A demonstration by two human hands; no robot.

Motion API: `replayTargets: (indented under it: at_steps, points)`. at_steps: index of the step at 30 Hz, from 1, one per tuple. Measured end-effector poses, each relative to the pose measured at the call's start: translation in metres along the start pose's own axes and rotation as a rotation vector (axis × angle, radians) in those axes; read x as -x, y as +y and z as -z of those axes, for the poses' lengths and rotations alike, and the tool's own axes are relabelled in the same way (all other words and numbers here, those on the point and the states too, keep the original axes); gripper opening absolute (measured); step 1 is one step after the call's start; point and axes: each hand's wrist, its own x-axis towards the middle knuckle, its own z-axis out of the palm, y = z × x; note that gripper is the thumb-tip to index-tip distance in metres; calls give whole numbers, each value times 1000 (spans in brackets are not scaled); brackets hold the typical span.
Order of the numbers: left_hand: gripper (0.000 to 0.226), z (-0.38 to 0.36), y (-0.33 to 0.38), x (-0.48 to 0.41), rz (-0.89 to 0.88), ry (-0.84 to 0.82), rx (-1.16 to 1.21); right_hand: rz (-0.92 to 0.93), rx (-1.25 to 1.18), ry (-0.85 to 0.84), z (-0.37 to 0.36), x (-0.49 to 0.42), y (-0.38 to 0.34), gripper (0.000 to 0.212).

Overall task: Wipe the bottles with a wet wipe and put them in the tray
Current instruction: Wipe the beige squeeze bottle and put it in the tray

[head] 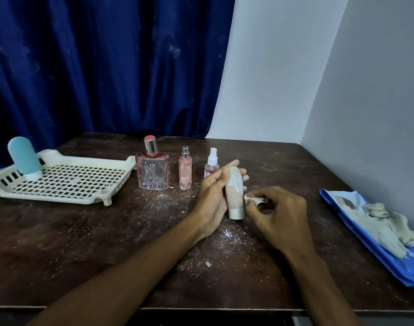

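My left hand grips a beige tube bottle, cap down, smeared with white powder near its top. My right hand pinches a small crumpled wet wipe against the bottle's right side. Behind them stand a square pink perfume bottle, a slim peach spray bottle and a small clear spray bottle, partly hidden by my left fingers. A white perforated tray lies at the left, holding a teal tube bottle standing on its cap.
The dark wooden table is dusted with white powder and crumbs around my hands. A blue wipe packet with used, crumpled wipes on it lies at the right edge. A blue curtain hangs behind; a wall closes the right side.
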Motion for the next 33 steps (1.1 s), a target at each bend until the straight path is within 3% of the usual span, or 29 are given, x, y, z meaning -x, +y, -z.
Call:
replayTargets:
  at_steps: [27,33]
  points:
    - [35,-1,1,5,-43,-84,-60,11,-44,-22,-2,1,-2,18]
    - [35,-2,2,5,-31,-102,-81,4,-14,35,-4,-1,-2,16]
